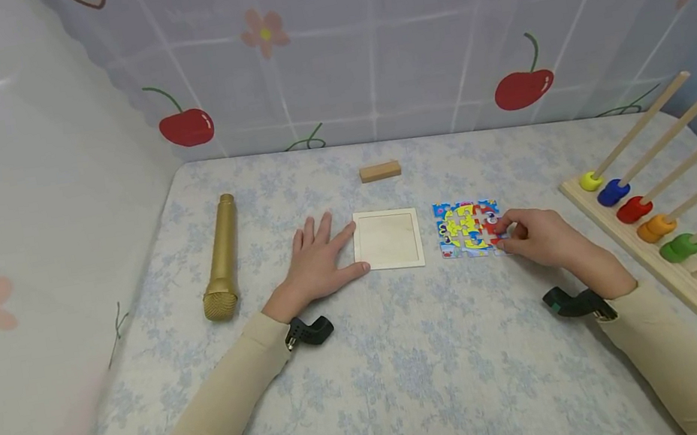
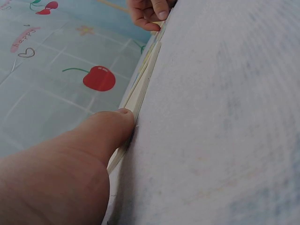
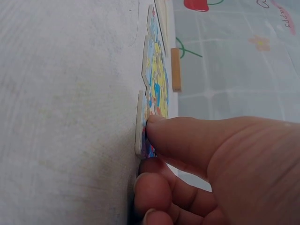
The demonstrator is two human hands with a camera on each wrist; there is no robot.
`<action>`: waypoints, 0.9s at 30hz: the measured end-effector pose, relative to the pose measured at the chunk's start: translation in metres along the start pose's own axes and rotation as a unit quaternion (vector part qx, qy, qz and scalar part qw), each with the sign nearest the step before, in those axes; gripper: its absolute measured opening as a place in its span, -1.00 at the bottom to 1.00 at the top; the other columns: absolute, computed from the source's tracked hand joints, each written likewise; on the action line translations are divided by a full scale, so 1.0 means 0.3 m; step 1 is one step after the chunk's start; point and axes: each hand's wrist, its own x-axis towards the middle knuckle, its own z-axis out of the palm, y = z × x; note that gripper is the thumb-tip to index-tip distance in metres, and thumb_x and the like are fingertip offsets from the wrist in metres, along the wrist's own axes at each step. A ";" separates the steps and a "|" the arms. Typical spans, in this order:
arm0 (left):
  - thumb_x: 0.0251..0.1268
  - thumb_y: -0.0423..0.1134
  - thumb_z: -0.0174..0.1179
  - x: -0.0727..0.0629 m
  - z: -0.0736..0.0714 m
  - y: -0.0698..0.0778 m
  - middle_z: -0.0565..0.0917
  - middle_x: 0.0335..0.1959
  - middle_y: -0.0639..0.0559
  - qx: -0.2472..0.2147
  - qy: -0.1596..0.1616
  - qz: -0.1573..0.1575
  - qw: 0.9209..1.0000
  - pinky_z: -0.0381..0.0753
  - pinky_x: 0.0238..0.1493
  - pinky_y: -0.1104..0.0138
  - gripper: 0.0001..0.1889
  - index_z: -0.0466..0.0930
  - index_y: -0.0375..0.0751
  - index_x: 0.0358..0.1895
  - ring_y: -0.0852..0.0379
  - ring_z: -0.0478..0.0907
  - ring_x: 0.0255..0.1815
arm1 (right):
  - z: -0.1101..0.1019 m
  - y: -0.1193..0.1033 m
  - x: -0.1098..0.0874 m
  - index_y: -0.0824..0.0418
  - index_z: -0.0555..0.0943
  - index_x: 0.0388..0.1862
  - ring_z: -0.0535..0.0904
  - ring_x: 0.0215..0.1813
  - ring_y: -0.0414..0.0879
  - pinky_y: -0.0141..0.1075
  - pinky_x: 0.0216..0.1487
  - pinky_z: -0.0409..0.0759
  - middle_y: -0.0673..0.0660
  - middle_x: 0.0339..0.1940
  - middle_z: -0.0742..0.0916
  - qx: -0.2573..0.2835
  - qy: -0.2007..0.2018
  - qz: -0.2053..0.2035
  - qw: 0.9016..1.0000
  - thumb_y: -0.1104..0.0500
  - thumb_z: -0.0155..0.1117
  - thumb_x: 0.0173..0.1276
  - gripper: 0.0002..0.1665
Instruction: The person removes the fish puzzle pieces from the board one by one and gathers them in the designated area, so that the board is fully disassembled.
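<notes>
In the head view my left hand point(image 1: 317, 262) lies with fingers spread on the cloth, left of a small square wooden tray point(image 1: 422, 236). The index fingertip and thumb touch the tray's left edge; the left wrist view shows the thumb point(image 2: 105, 133) pressed to its rim. To the tray's right lies a colourful jigsaw puzzle point(image 1: 459, 226), its pieces fitted together in blue, yellow and red. My right hand point(image 1: 539, 237) is at its right edge, pinching a puzzle piece point(image 3: 142, 133) with thumb and curled index finger. The other fingers are folded underneath.
A golden microphone point(image 1: 223, 260) lies at the left. Behind the tray is a small wooden block point(image 1: 380, 171). On the right stands a wooden peg rack point(image 1: 641, 247) with coloured rings and tall rods. A patterned curtain point(image 1: 361, 40) hangs along the table's back edge.
</notes>
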 end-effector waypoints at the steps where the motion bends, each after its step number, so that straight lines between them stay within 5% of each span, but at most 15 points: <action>1: 0.36 0.31 0.15 0.000 0.001 0.000 -0.17 0.71 -0.27 -0.001 0.000 0.000 1.000 -0.32 0.62 -0.26 -0.13 0.11 0.09 0.65 -0.35 -0.42 0.70 | 0.001 0.001 0.001 0.29 0.61 -0.04 0.37 -0.47 -0.07 -0.29 -0.47 0.29 0.08 -0.52 0.51 0.000 0.000 0.000 1.000 0.24 0.32 0.37 -0.77; 27: 0.36 0.31 0.15 0.007 0.001 -0.008 -0.17 0.70 -0.27 -0.002 0.001 0.001 1.000 -0.32 0.62 -0.26 -0.12 0.10 0.08 0.65 -0.36 -0.42 0.70 | -0.014 0.001 0.007 0.29 0.61 0.01 0.42 -0.50 -0.08 -0.32 -0.49 0.36 0.10 -0.51 0.58 0.007 -0.003 -0.008 1.000 0.19 0.33 0.41 -0.73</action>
